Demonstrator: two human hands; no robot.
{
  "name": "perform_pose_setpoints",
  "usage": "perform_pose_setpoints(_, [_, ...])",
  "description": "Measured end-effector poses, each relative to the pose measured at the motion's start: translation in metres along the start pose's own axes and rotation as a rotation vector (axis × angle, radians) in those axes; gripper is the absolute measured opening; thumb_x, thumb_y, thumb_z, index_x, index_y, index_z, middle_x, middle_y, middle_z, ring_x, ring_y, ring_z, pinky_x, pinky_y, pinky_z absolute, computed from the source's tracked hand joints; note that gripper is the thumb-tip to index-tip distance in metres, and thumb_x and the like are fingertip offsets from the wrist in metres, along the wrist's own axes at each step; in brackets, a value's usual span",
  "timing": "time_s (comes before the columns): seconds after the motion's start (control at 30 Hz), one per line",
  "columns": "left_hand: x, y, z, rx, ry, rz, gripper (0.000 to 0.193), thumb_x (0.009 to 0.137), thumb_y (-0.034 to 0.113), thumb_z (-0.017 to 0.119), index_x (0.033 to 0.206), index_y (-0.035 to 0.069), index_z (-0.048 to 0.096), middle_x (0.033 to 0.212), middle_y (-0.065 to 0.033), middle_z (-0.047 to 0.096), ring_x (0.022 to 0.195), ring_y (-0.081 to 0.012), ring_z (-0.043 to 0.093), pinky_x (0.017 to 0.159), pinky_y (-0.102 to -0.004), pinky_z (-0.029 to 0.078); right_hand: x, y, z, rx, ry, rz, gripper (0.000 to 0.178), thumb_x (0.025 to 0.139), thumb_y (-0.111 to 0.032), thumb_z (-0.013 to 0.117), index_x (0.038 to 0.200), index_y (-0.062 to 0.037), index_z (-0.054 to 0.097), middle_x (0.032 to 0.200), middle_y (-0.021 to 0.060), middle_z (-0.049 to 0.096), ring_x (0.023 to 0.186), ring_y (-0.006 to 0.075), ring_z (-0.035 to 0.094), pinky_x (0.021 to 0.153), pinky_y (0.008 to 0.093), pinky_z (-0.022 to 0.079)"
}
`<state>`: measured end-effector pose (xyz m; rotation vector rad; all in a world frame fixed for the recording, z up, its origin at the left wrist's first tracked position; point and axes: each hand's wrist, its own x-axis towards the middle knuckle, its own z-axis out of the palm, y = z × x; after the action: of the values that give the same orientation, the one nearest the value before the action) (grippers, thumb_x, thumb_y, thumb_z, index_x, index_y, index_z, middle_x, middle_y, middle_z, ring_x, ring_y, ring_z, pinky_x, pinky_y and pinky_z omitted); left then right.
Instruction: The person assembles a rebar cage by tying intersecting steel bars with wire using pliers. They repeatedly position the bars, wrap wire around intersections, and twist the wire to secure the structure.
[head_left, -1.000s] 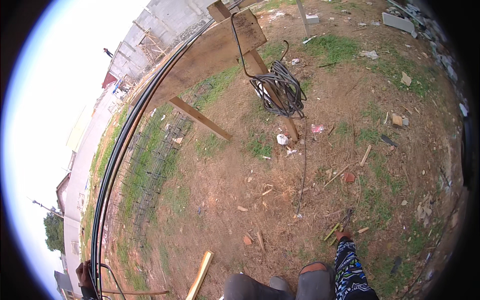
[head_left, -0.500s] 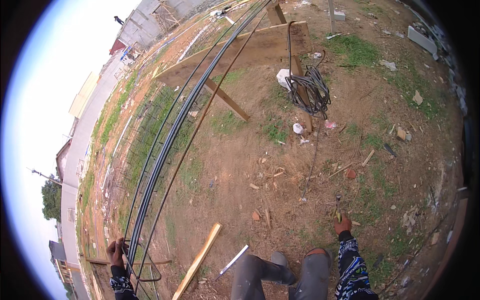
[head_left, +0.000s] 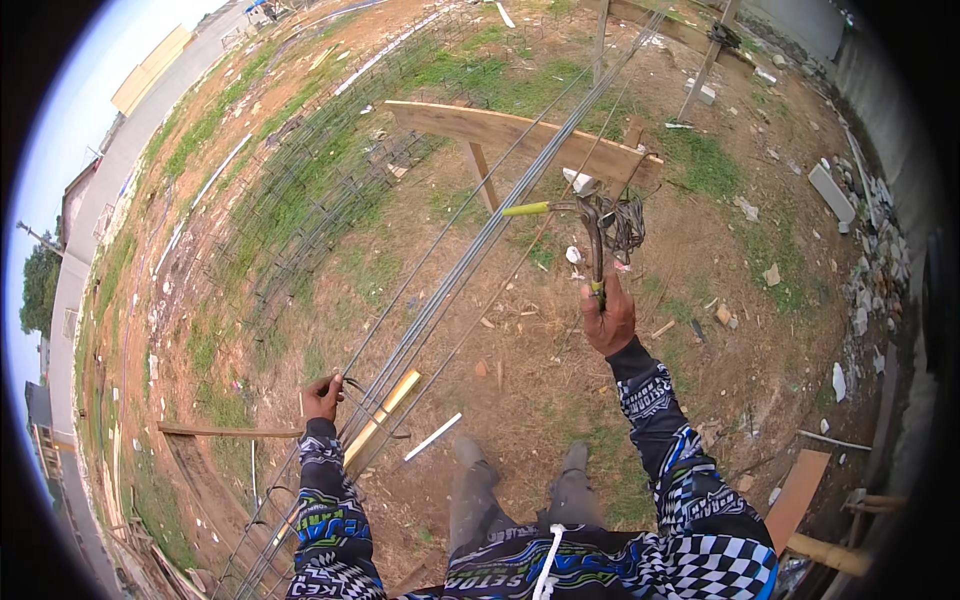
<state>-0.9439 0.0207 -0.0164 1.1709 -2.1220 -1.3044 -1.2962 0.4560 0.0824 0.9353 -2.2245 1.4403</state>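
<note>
My right hand (head_left: 608,318) is raised in front of me, wrapped round one handle of a pair of pincers (head_left: 597,245). Their yellow-green handles are spread wide, and the other handle points left toward the bars. On the left, my left hand (head_left: 322,397) is closed beside a bundle of long thin steel bars (head_left: 480,248). A thin dark wire (head_left: 352,383) curves out from its fingers against the bars; its full length is hidden. The bars slant from lower left to the far upper right, passing over a wooden crosspiece (head_left: 520,132).
A coil of dark wire (head_left: 625,230) hangs by the crosspiece's post. Yellowish timber (head_left: 385,420) and a white strip (head_left: 433,437) lie on the ground near my feet. Rebar mesh (head_left: 310,215) spreads over grass at left. Rubble (head_left: 870,265) lines the wall at right.
My right hand has come up from near the ground with the pincers, which are now spread. My left hand has shifted along the bars. My legs have straightened, and the view has turned.
</note>
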Motion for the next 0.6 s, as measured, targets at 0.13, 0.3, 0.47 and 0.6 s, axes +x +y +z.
perform_pose_setpoints(0.13, [-0.001, 0.017, 0.011, -0.044, -0.039, -0.053, 0.036, 0.087, 0.032, 0.073, 0.098, -0.002, 0.073, 0.076, -0.0058, 0.068, 0.062, -0.0111, 0.059, 0.055, -0.0254, 0.048, 0.006, -0.02, 0.042, -0.189, -0.042, 0.037, 0.023, 0.091, -0.026, 0.06, 0.095, -0.0049, 0.051, 0.066, 0.0176, 0.057, 0.06, 0.0397, 0.06, 0.052, 0.0472, 0.044])
perform_pose_setpoints(0.3, [0.0, -0.007, 0.01, 0.002, -0.011, -0.008, 0.04, 0.084, 0.036, 0.075, 0.098, -0.001, 0.074, 0.073, -0.0107, 0.068, 0.066, -0.0158, 0.062, 0.065, -0.0314, 0.051, -0.053, -0.021, 0.096, -0.302, -0.125, 0.246, 0.024, 0.09, -0.028, 0.059, 0.093, -0.006, 0.051, 0.07, 0.0201, 0.059, 0.064, 0.0412, 0.061, 0.056, 0.0494, 0.045])
perform_pose_setpoints(0.47, [0.004, 0.002, 0.009, 0.031, -0.077, 0.018, 0.04, 0.083, 0.037, 0.075, 0.099, 0.0, 0.074, 0.075, -0.0124, 0.07, 0.07, -0.0197, 0.064, 0.069, -0.0325, 0.05, -0.093, 0.008, 0.136, -0.49, -0.19, 0.339, 0.024, 0.09, -0.031, 0.058, 0.094, -0.0076, 0.053, 0.075, 0.0218, 0.062, 0.069, 0.0436, 0.061, 0.061, 0.0529, 0.046])
perform_pose_setpoints(0.6, [-0.002, 0.022, 0.002, 0.047, -0.065, 0.058, 0.04, 0.081, 0.036, 0.077, 0.099, 0.0, 0.074, 0.072, -0.0124, 0.068, 0.068, -0.0176, 0.063, 0.067, -0.0321, 0.05, -0.119, 0.016, 0.157, -0.544, -0.169, 0.431, 0.029, 0.089, -0.031, 0.059, 0.109, -0.0104, 0.058, 0.089, 0.0207, 0.067, 0.083, 0.0417, 0.064, 0.073, 0.0512, 0.049])
